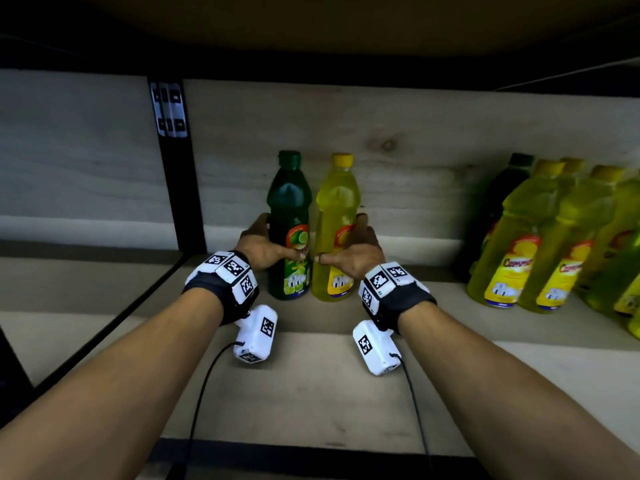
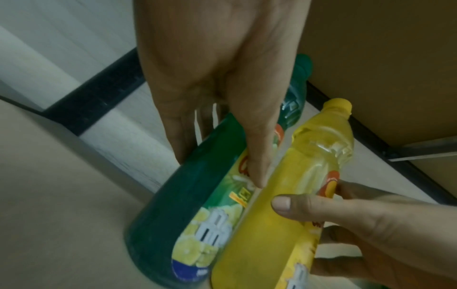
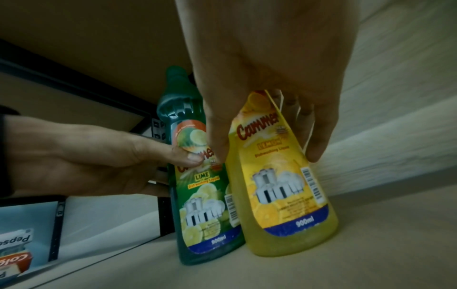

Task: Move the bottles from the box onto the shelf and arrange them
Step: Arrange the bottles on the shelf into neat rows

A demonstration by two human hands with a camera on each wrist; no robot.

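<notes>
A green lime dish-liquid bottle (image 1: 289, 209) and a yellow lemon one (image 1: 336, 209) stand upright, side by side and touching, near the back of the shelf (image 1: 311, 393). My left hand (image 1: 265, 245) grips the green bottle (image 2: 188, 205), thumb on its front label and fingers round its left side. My right hand (image 1: 356, 252) grips the yellow bottle (image 3: 279, 195), thumb on the front and fingers (image 3: 314, 140) round its right side. The right wrist view shows the left hand (image 3: 86, 162) on the green bottle (image 3: 197, 195). The box is out of view.
Several more yellow and green bottles (image 1: 554, 237) stand grouped at the right of the shelf. A black upright post (image 1: 173, 161) divides the bay on the left. The shelf board above hangs low. Toothpaste boxes (image 3: 14, 254) sit in the neighbouring bay.
</notes>
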